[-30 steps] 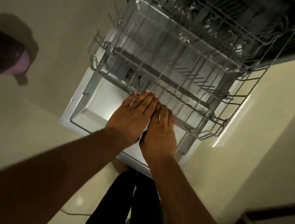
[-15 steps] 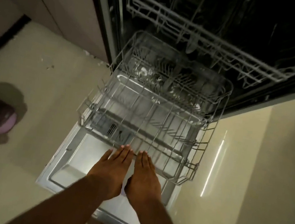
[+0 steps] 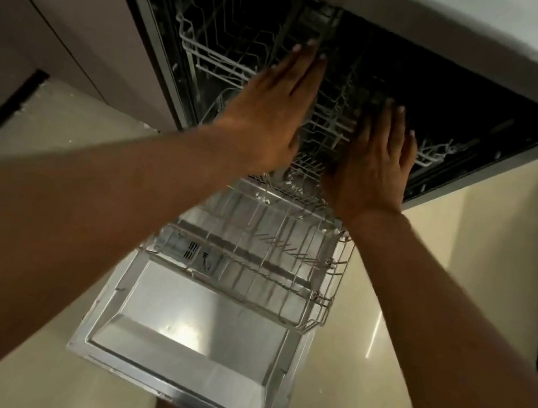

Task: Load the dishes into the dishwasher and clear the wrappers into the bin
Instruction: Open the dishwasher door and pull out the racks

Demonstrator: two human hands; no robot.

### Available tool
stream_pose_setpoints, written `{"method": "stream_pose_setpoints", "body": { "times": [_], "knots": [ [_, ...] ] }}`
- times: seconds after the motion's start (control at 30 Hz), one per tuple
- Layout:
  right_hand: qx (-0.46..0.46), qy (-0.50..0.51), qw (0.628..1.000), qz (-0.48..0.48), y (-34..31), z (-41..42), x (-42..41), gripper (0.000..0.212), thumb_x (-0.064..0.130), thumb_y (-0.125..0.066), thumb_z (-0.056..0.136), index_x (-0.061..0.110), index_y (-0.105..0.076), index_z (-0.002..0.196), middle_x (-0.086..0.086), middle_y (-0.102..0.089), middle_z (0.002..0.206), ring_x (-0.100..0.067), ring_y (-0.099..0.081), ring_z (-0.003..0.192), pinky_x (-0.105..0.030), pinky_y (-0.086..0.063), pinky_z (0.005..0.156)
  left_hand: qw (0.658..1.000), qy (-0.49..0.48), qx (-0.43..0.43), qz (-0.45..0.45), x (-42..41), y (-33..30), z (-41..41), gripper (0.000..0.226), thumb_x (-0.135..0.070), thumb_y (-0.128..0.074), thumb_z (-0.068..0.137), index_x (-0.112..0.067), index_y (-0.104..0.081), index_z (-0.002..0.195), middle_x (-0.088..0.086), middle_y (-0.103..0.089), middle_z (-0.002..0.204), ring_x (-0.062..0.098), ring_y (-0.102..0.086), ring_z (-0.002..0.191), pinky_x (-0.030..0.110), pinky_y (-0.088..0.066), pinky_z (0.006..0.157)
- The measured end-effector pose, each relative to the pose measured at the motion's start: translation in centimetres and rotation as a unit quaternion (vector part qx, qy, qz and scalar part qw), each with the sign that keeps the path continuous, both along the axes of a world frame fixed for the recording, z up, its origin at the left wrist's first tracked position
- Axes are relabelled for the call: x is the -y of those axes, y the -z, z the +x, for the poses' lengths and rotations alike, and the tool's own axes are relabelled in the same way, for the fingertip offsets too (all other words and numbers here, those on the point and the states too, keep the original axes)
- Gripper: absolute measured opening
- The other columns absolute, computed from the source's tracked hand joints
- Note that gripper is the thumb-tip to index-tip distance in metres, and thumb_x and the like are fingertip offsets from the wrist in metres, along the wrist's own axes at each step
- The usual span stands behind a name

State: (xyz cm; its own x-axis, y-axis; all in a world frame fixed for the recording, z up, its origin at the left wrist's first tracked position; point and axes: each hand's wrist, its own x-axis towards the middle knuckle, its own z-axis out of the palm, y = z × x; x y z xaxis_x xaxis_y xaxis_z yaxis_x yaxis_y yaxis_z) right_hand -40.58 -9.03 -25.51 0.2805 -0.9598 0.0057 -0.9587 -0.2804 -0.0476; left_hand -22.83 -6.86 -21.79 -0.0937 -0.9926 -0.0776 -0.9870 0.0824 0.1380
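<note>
Reaching toward the upper rack (image 3: 212, 57) at frame top, left hand (image 3: 266, 113) and right hand (image 3: 375, 160) spread flat, holding nothing, above the bare wire lower rack (image 3: 252, 263) on the glossy steel door (image 3: 186, 341).

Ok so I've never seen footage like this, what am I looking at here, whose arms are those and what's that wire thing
There is no machine here. The camera sits on a person's head, looking forward and down, so the arms are their own. Below is an open dishwasher: its door lies flat, and the lower rack, a wire basket for dishes, is pulled out over it. No dishes are clearly visible in it. The left hand and right hand reach with straight fingers toward the upper rack inside the dark cabinet. Neither hand holds anything.
</note>
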Motion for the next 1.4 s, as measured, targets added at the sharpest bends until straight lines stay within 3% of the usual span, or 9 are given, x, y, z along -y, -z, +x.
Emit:
{"method": "stream_pose_setpoints", "body": {
  "times": [0.07,0.13,0.2,0.3,0.43,0.53,0.8,1.07,1.4],
  "knots": [
    [-0.035,-0.002,0.995,0.092,0.4,-0.4,0.6,0.093,0.041,-0.063,0.098,0.012,-0.01,0.167,-0.015,0.002,0.175,-0.037,-0.002,0.162,-0.055,-0.015,0.13,0.997,0.013,0.051,0.051,1.2,0.4,-0.2,0.103,-0.037,-0.065,0.097,-0.011,0.008,0.165,0.013,0.011,0.174,0.028,0.007,0.161,0.046,-0.001,0.131],
    [-0.045,-0.017,0.993,0.107,0.9,-0.9,-0.6,0.094,0.038,-0.072,0.092,0.015,-0.019,0.166,-0.016,0.007,0.175,-0.041,-0.022,0.156,-0.052,-0.029,0.126,0.99,0.018,0.065,0.124,0.4,2.1,-0.2,0.104,-0.041,-0.067,0.095,-0.014,0.005,0.166,0.015,-0.007,0.173,0.031,-0.004,0.161,0.049,-0.003,0.131],
    [-0.032,-0.012,0.991,0.128,1.3,-1.5,-2.3,0.093,0.03,-0.074,0.088,0.017,-0.023,0.164,-0.017,-0.009,0.173,-0.039,-0.04,0.145,-0.049,-0.034,0.122,0.976,-0.003,0.071,0.204,-2.4,4.3,0.1,0.108,-0.041,-0.071,0.093,-0.016,0.004,0.165,0.017,-0.018,0.171,0.033,-0.011,0.16,0.051,-0.002,0.131],
    [0.007,0.009,0.99,0.14,2.0,-2.6,-4.1,0.098,0.026,-0.072,0.087,0.012,-0.015,0.166,-0.017,-0.036,0.162,-0.038,-0.033,0.149,-0.048,-0.028,0.126,0.973,-0.006,0.115,0.2,-5.6,6.3,0.4,0.11,-0.039,-0.07,0.092,-0.014,0.009,0.164,0.019,-0.006,0.173,0.033,-0.003,0.161,0.051,-0.007,0.131],
    [0.036,0.007,0.999,0.038,1.2,-3.0,-0.9,0.105,0.031,-0.073,0.088,0.008,-0.008,0.167,-0.017,-0.01,0.174,-0.039,-0.01,0.16,-0.051,-0.014,0.131,0.991,-0.004,0.08,0.106,-1.9,4.5,0.5,0.122,-0.031,-0.077,0.089,-0.012,0.018,0.163,0.015,0.022,0.171,0.031,0.013,0.16,0.048,-0.003,0.13],
    [0.004,-0.001,0.995,0.099,0.4,-2.6,1.9,0.12,0.029,-0.087,0.08,0.009,-0.009,0.167,-0.018,-0.015,0.172,-0.041,-0.012,0.159,-0.05,-0.019,0.13,0.993,-0.022,0.028,0.112,1.8,3.4,-0.7,0.13,-0.031,-0.084,0.083,-0.012,0.016,0.164,0.012,0.019,0.172,0.029,0.011,0.16,0.048,-0.007,0.13],
    [0.035,-0.001,0.994,0.103,0.1,-3.1,-0.6,0.093,0.027,-0.073,0.093,0.005,-0.019,0.164,-0.018,-0.029,0.166,-0.039,-0.022,0.155,-0.044,-0.028,0.127,0.989,0.012,0.103,0.102,-0.4,4.2,-1.0,0.133,-0.04,-0.086,0.076,-0.014,0.009,0.164,0.019,-0.003,0.171,0.037,0.0,0.16,0.052,-0.011,0.13],
    [0.002,0.014,0.978,0.209,-1.1,-3.1,-7.9,0.094,0.013,-0.062,0.096,0.011,0.0,0.167,-0.01,-0.006,0.175,-0.032,0.0,0.162,-0.038,-0.016,0.131,0.977,-0.015,0.088,0.195,-7.8,3.2,-1.3,0.127,-0.036,-0.077,0.085,-0.017,0.023,0.162,0.012,0.016,0.173,0.031,0.016,0.159,0.047,0.002,0.128],
    [-0.013,-0.006,0.963,0.27,-3.2,-4.7,-16.9,0.087,0.01,-0.064,0.093,0.006,-0.014,0.164,-0.015,-0.021,0.169,-0.033,-0.016,0.158,-0.045,-0.042,0.12,0.963,-0.028,0.046,0.264,-17.5,0.5,-3.3,0.121,-0.025,-0.077,0.086,-0.015,0.014,0.165,0.013,0.009,0.174,0.032,0.006,0.161,0.046,-0.02,0.128]
  ]
}}
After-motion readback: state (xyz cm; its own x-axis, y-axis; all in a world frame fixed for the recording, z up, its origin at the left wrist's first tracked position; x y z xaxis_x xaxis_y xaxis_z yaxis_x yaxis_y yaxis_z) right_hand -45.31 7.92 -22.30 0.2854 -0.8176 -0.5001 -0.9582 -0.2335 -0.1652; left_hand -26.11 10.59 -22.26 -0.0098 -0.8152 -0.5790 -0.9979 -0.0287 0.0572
